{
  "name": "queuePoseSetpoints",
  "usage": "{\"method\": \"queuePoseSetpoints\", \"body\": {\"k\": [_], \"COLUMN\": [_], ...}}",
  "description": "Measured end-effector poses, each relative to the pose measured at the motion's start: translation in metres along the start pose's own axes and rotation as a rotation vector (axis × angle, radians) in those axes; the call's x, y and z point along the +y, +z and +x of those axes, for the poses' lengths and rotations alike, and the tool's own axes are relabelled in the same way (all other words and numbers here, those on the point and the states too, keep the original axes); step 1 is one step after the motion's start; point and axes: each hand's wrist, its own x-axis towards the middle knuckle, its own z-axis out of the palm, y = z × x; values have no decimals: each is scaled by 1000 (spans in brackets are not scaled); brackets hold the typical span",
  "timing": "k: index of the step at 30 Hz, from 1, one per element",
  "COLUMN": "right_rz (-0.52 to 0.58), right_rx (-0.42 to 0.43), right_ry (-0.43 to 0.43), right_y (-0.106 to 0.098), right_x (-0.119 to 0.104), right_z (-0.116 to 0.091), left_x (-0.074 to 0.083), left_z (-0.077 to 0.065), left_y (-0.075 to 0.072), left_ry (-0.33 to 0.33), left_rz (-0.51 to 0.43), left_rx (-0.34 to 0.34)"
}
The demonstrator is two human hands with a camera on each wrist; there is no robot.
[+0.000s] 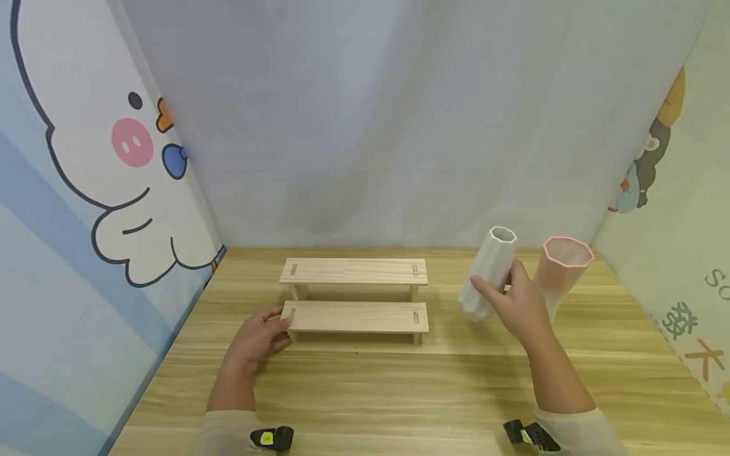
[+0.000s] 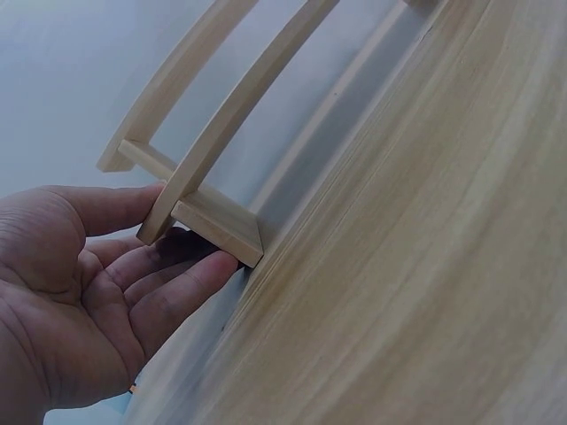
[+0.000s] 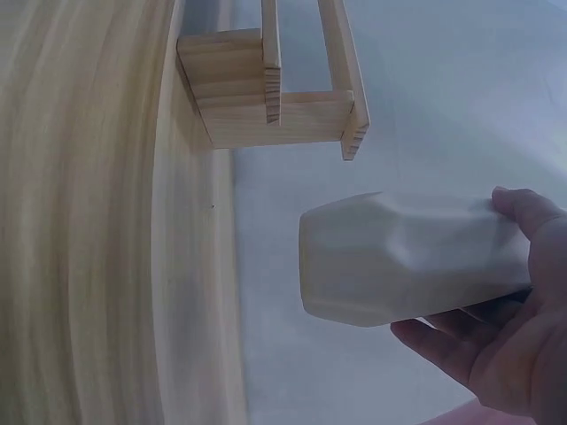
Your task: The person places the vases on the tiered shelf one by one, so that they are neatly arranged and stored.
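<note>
In the head view, a two-tier wooden stand point(image 1: 353, 316) is on the table, one step higher than the other. My left hand point(image 1: 255, 339) holds the left end of its lower step. The left wrist view shows the thumb on the board's end and the fingers point(image 2: 195, 282) against the side panel below. My right hand point(image 1: 521, 304) grips a white faceted vase point(image 1: 489, 272) around its side. The vase leans, its open mouth up and to the right. In the right wrist view its base point(image 3: 345, 261) hangs off the table, near the stand's right end.
A pink faceted vase point(image 1: 561, 259), fading to white lower down, stands right behind my right hand. Pale cloth point(image 1: 365, 126) hangs at the table's back edge. Printed panels with cartoon figures point(image 1: 131, 139) flank both sides. The wood-grain table point(image 1: 365, 399) extends toward me.
</note>
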Motion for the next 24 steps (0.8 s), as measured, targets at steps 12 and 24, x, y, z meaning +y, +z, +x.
{"method": "queuePoseSetpoints", "body": {"k": [12, 24], "right_rz": [-40, -11], "right_rx": [-41, -79], "right_ry": [-41, -63], "right_y": [-1, 2], "right_x": [-27, -54], "right_z": [4, 11], "left_x": [0, -1], "left_z": [1, 1], "left_y": [0, -1], "left_ry": [-13, -19], "left_rz": [16, 16], "left_rx": [12, 9]}}
